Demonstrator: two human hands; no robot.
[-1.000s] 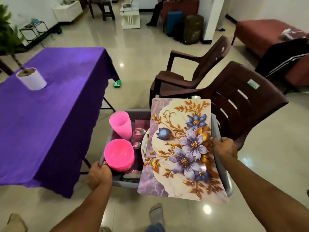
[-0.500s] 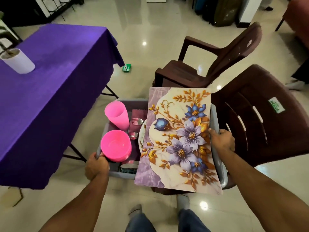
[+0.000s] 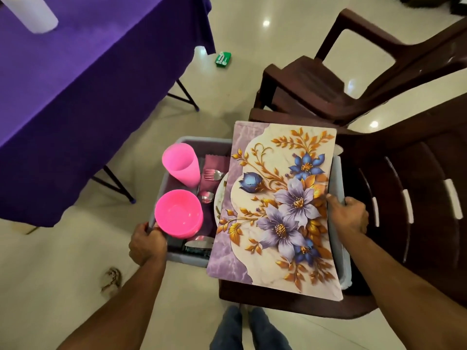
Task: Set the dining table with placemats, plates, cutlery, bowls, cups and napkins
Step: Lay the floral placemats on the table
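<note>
Both hands, left hand (image 3: pixel 147 245) and right hand (image 3: pixel 350 215), curl around the grey tub's (image 3: pixel 338 178) rims; its load (loose cup (image 3: pixel 182 164), bowls (image 3: pixel 179 213), stiff placemat (image 3: pixel 278 208)) looks light but shift-prone.

The cup (image 3: pixel 182 164) and bowl (image 3: pixel 178 212) look like smooth pink plastic; the fork (image 3: pixel 214 174) is shiny metal, the placemat (image 3: pixel 278 205) glossy, the tablecloth (image 3: pixel 83 79) matt purple cloth, the floor (image 3: pixel 227 92) polished.

Room is bright, w/ soft light from above. Small white glare spots shine on the glossy floor (image 3: pixel 252 59). Soft shadows lie under the brown chair (image 3: pixel 417 198). Wide lens bends the edges. White pot (image 3: pixel 32 11) at top left is a bit blurry.
</note>
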